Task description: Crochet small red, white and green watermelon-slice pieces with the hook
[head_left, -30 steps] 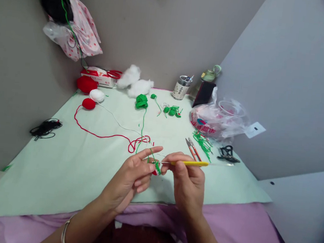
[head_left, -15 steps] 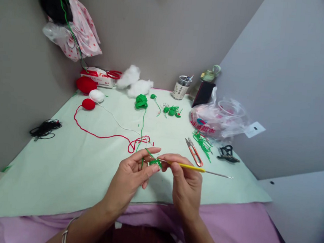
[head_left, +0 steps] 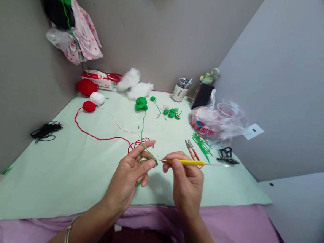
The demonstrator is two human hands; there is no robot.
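Note:
My right hand (head_left: 186, 177) grips a crochet hook (head_left: 188, 162) by its yellow handle, the metal tip pointing left. Between thumb and fingers, my left hand (head_left: 133, 168) pinches a small green crochet piece (head_left: 156, 163), mostly hidden by the fingers. The hook's tip reaches to this piece. Green yarn (head_left: 143, 125) runs over the raised left index finger and back to a green yarn ball (head_left: 141, 104). Just beyond the left hand lies a tangle of red yarn (head_left: 135, 145). Orange-handled thread snips (head_left: 192, 151) lie beyond the right hand.
Red yarn balls (head_left: 87, 87), a white yarn ball (head_left: 97, 98) and stuffing (head_left: 140, 90) sit at the back. Small green pieces (head_left: 172, 113), a pen can (head_left: 180, 90), a plastic bag (head_left: 205, 120), green yarn scraps (head_left: 202, 144), a black clip (head_left: 227, 155) and black cord (head_left: 46, 130) lie around.
The green piece has turned in my left fingers and shows less. My left index finger has risen slightly, and the right hand has drawn a little away from the left. The view has shifted slightly.

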